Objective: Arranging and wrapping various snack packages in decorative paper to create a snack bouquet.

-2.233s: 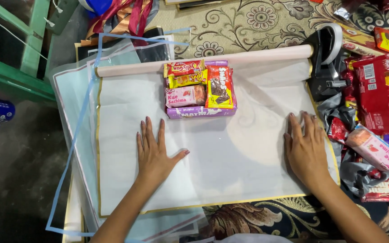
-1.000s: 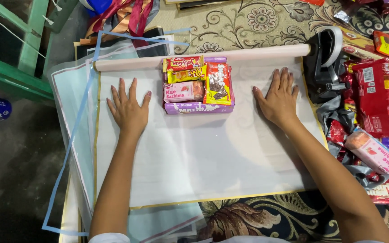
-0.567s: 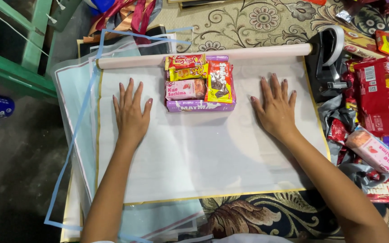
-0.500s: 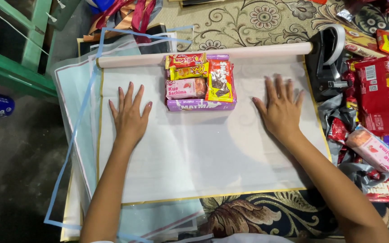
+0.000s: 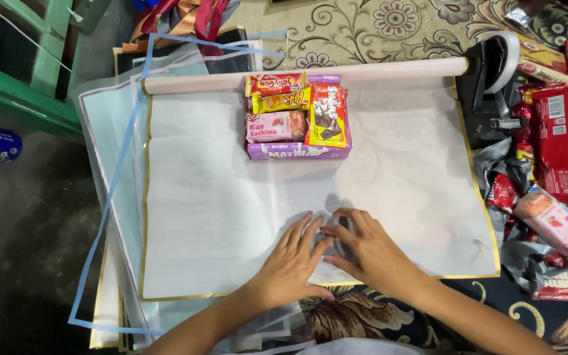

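A white translucent wrapping sheet with a gold edge lies flat on the floor. Its far end is rolled into a pale pink roll. A block of snack packets in red, yellow, pink and purple sits on the sheet just below the roll. My left hand and my right hand rest side by side, palms down with fingers spread, on the near middle of the sheet, their fingertips touching. Neither hand holds anything.
More sheets with blue and gold borders lie under the white one at left. A black tape dispenser sits at the roll's right end. Several snack packets are piled at right. A green frame stands at upper left.
Both hands slid from beside the snack block down the sheet toward me and came together at its near middle. The snack block has not moved.
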